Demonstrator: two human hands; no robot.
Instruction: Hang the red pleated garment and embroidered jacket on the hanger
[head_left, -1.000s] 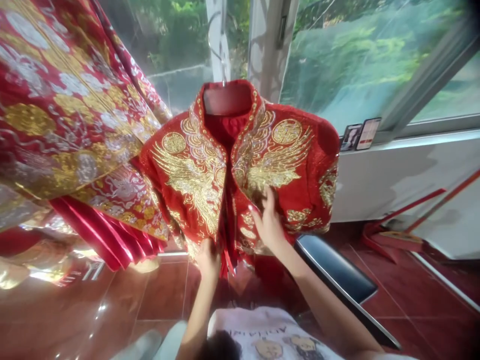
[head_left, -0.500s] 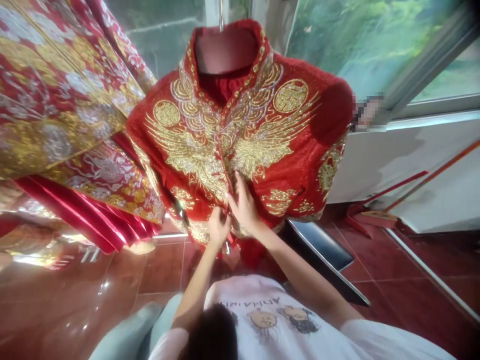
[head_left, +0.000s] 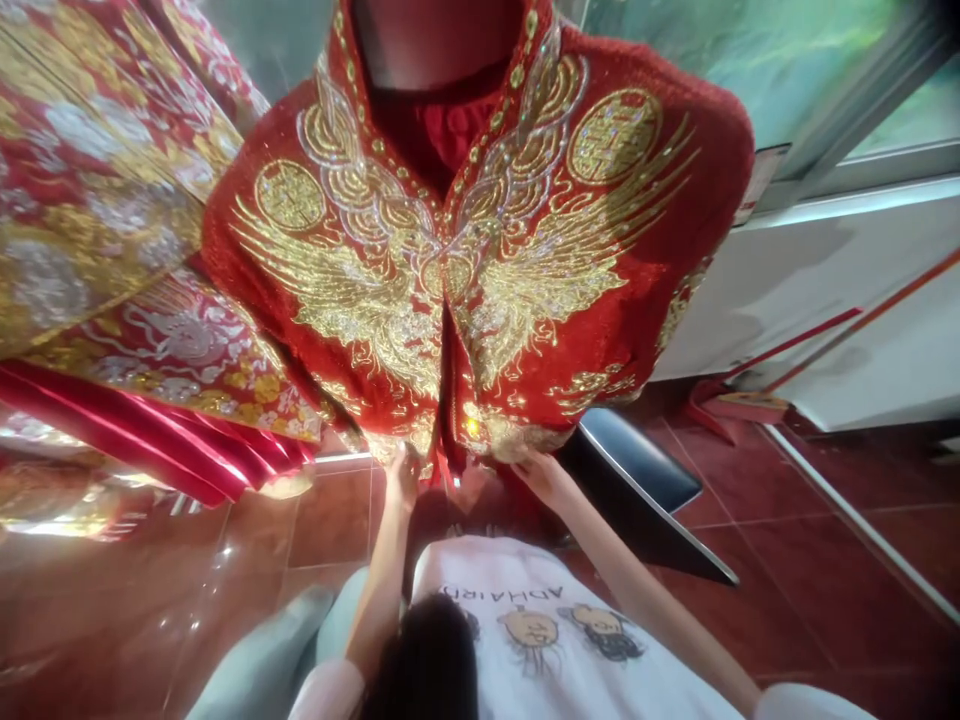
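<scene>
Nearest is the person's white printed shirt [head_left: 555,620], and beyond it both arms reach out to the lower hem of a red jacket [head_left: 637,330]. The left hand [head_left: 403,477] grasps the hem just beside the front opening, its fingertips on the gold-worked edge. The right hand [head_left: 546,478] is at the hem on the other side; its fingers are partly hidden by the cloth, so how firmly they close cannot be told.

The jacket is upright above the red tiled floor [head_left: 330,520], its front edges meeting at the chest and parting toward the hem. A dark red form [head_left: 435,40] shows inside the collar; what holds the jacket up is out of view.

The cloth looks soft and fairly light, though the dense metallic embroidery probably adds weight and stiffness. The thread and shiny beads could snag or come loose under rubbing, so the plainer cloth near the front edges or side seams seems the safer hold, with flat, gentle fingers.

Farther off, a dark glossy panel [head_left: 645,465] lies low beyond the right forearm. An embroidered garment [head_left: 112,200] and pleated crimson fabric [head_left: 150,435] are on the left; a white wall [head_left: 810,290] and a window [head_left: 690,70] are on the right.
</scene>
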